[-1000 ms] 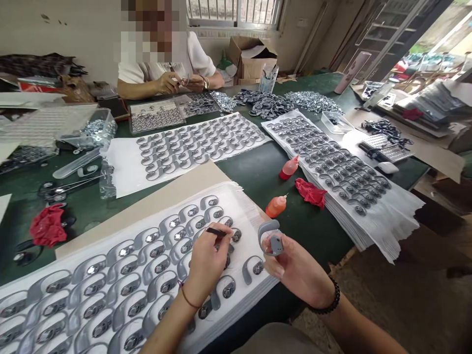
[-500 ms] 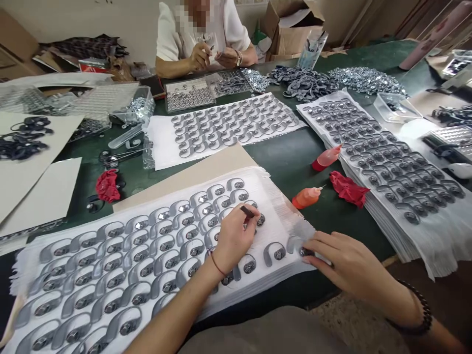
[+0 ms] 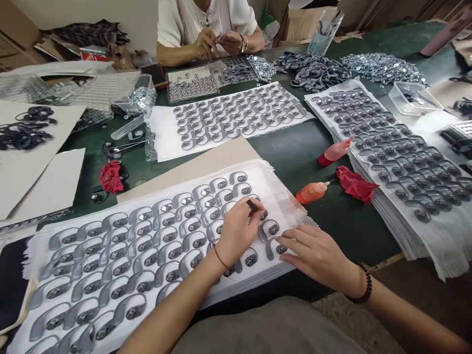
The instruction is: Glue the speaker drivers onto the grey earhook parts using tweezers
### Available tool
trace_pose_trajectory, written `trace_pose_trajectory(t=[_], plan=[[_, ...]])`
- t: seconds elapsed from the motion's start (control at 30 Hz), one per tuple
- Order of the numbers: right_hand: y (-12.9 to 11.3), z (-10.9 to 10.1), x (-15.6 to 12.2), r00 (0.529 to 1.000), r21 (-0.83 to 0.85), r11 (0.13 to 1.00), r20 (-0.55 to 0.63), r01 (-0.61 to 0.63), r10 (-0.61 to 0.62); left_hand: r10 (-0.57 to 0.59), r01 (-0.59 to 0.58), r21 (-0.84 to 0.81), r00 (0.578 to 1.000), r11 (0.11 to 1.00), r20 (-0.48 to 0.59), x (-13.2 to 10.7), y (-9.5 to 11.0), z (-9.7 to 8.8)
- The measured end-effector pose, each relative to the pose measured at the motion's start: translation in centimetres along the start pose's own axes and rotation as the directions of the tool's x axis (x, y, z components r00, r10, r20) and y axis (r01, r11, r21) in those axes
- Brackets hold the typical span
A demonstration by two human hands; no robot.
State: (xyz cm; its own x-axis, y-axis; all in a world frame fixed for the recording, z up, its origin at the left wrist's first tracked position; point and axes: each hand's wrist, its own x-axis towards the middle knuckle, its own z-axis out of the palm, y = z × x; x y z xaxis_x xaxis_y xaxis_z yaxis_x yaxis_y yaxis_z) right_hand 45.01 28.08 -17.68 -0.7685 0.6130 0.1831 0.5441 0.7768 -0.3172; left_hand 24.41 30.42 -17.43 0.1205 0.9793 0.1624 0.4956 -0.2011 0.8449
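Left hand pinches dark stick; right hand, fingers spread, touches grey hook.

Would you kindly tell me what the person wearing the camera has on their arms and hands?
Both forearms are bare, with no sleeves or gloves in view. The left hand has a thin red cord bracelet at its wrist; the right hand wears a dark beaded bracelet.

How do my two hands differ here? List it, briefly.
The left hand pinches a small dark tool; the right hand holds nothing, fingers flat. The left wrist wears a thin red string; the right wears a black bead bracelet. Both rest on the white sheet of grey hooks.
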Motion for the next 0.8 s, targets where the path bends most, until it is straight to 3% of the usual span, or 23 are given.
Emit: trace_pose_trajectory(t=[0.1,0.23,0.37,0.57,0.63,0.7,0.77,0.8], plan=[[-0.9,0.6,-1.2,0.996,-0.006,0.999,0.078,-0.04,0.041,0.003,-0.004,0.009,1.0,1.0,0.009,0.0,0.1,0.1],[-1.3,1.1,-1.8,0.997,0.01,0.998,0.032,-0.064,0.063,0.015,-0.016,0.027,1.0,1.0,0.027,0.1,0.1,0.2],[-1.1,1.1,-1.4,0.993,0.013,0.995,0.066,-0.095,0.094,0.008,-0.009,0.033,1.0,0.999,0.02,0.4,0.2,0.1],[-1.0,1.2,-1.1,0.997,0.075,0.994,0.037,-0.077,0.074,-0.002,0.002,0.049,1.0,0.999,-0.011,-0.3,0.8,-1.2],[-1.1,1.0,-1.3,0.997,0.071,0.996,0.05,-0.058,0.055,0.064,-0.062,0.062,0.997,0.996,-0.035,-1.5,1.1,-1.8],[-0.9,0.4,-1.6,0.999,0.101,0.994,0.006,-0.047,0.047,0.214,-0.211,0.08,0.976,0.974,-0.032,-2.8,1.5,-2.1],[-0.3,-0.4,-1.8,0.973,0.15,0.985,-0.198,-0.09,0.119,0.412,-0.412,0.112,0.911,0.904,0.016,-3.9,2.0,-2.0],[0.3,-0.8,-1.8,0.913,0.176,0.973,-0.354,-0.148,0.203,0.504,-0.507,0.134,0.862,0.851,0.058,-4.2,2.3,-1.9]])
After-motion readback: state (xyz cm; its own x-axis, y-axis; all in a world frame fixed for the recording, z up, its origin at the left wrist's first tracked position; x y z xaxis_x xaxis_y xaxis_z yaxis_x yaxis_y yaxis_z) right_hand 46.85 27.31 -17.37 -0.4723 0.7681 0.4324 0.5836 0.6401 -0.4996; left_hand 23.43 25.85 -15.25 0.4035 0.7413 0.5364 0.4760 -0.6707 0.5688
